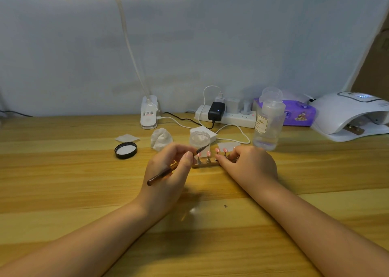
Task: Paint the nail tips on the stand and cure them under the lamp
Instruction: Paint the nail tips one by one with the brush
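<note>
Four small pink nail tips [217,150] on short metal pegs are seen standing in a row on a narrow bar-shaped stand [205,165], and each already shows pink colour, so painting is judged to be well advanced; how even or finished the coats are cannot be told at this size. Curing is not yet done: the white dome-shaped curing lamp [345,112] sits well apart, far to the right of the right hand, with its display lit.

The left hand [168,171] is curled round a slim brown translucent-handled brush [161,174], pinched between thumb and fingers [188,156], and the dark bristle end is held just beyond those fingers, above the leftmost nail tip; contact cannot be confirmed. The right hand [250,165] rests on the wooden tabletop [63,182], and its fingers are curled against the right end of the stand, steadying it. The stand lies directly between the two hands, touching the right fingers.
</note>
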